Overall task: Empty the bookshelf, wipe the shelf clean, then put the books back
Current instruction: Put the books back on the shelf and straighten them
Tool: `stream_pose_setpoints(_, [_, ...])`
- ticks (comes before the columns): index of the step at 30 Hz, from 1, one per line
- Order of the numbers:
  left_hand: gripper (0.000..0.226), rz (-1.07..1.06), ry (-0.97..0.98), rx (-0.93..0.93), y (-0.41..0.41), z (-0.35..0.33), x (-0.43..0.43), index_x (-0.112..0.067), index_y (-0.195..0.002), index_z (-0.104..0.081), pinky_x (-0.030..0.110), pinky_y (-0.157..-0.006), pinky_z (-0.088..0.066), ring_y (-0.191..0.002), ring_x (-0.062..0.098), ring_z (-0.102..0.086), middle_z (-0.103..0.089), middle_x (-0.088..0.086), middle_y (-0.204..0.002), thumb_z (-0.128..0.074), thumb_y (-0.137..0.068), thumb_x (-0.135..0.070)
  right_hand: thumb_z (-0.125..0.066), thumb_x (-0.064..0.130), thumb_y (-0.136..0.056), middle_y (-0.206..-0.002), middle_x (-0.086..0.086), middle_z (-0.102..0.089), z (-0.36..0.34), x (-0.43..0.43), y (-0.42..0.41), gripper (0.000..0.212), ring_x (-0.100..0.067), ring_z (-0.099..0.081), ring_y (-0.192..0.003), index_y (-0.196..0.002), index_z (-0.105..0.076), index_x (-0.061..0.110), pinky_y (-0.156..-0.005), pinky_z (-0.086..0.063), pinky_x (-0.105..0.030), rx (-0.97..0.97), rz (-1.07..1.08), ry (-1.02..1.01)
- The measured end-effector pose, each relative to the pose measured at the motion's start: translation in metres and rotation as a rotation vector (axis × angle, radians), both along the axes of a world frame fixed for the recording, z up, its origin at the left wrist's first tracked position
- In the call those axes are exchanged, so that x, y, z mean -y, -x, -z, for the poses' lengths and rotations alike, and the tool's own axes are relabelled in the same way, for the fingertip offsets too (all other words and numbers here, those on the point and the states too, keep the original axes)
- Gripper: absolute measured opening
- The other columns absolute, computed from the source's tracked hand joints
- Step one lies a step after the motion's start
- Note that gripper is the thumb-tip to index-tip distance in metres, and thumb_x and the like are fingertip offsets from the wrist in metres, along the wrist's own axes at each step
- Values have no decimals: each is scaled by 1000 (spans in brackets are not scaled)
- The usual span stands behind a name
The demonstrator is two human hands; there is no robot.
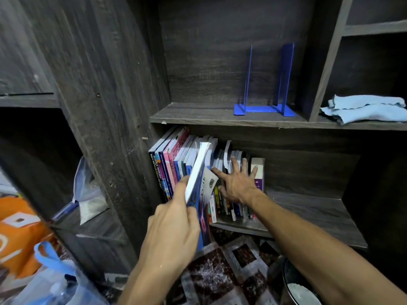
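Left hand (pixel 174 227) grips a blue book (pixel 198 172) at a gap in the lower shelf's (pixel 308 212) row
Its long axis tilts, top end leaning into the shelf; the right hand (pixel 237 186), fingers spread straight, presses the right-hand books (pixel 257 170), with bare board open beyond them

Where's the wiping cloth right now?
In the head view, the light blue cloth lies crumpled at the far right, in the right-hand compartment of the upper shelf, just past the vertical divider from the blue bookend.
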State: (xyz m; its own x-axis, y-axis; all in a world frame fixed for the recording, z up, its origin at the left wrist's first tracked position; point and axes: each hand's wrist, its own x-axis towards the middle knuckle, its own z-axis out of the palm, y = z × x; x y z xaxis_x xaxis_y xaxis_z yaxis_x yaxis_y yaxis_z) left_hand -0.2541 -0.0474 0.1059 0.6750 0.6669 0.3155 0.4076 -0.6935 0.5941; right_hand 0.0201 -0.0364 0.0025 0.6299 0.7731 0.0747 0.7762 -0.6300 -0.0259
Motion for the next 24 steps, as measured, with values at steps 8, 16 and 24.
stream_pose_setpoints(8, [53, -40, 21, -36, -5, 2, 5, -40, -147, -14, 40, -81, -44, -85, 25, -58, -53, -9, -85, -35, -100, -26, -44, 39, -104, -161, -24, -8, 1, -3, -1, 63, -56, -6, -146, -155, -8, 48, -112, -8, -77, 56, -16, -14])
stream_pose_setpoints(16, [56, -69, 16, -79, -17, 5, 15, -35, -149, -8, 33, -77, -33, -100, 28, -59, -58, -2, -106, -35, -100, -26, -41, 49, -103, -145, -28, -32, 7, 1, -2, 48, -58, -25, -140, -147, -26, 38, -110, -23, -75, 20, 34, -153])
stream_pose_setpoints(24, [61, -130, 46, -115, -34, 10, 18, -27, -153, -3, 37, -84, -37, -101, 28, -58, -59, 1, -115, -34, -100, -25, -34, 45, -106, -140, -28, -38, 9, 4, -4, 38, -56, -27, -140, -144, -29, 38, -110, -26, -73, 9, 28, -189])
